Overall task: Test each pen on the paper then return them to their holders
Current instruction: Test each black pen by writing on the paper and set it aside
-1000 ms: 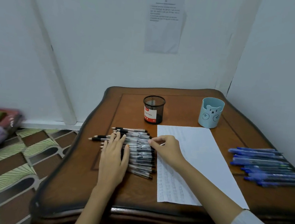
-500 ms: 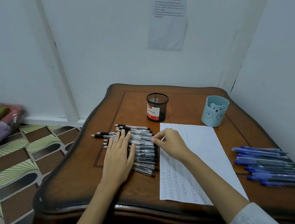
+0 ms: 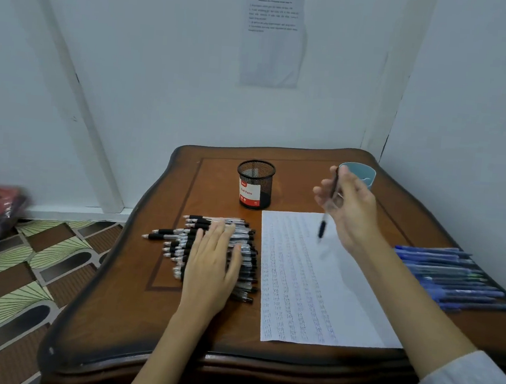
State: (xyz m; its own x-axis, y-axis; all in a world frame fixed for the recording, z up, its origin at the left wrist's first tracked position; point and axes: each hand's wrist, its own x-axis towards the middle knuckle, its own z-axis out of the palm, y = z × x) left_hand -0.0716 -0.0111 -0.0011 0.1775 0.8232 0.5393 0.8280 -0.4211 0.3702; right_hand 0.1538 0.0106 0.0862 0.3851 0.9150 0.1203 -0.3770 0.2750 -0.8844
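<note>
Pinching a black pen [image 3: 327,207] in right hand [image 3: 350,205] above paper [image 3: 314,277], hiding the blue cup [image 3: 362,173]; left hand [image 3: 213,262] flat, fingers together, on black pens [image 3: 249,252]; mesh holder [image 3: 255,184] centre, blue pens [image 3: 449,278] at right.

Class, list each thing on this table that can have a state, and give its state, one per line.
Mesh pot: upright, looks empty.
Blue cup: upright, partly hidden by the hand.
Paper: flat, covered with rows of marks.
Black pens: piled lying down, under the left hand.
Blue pens: lying in a row.
Right hand: raised, holding one black pen.
</note>
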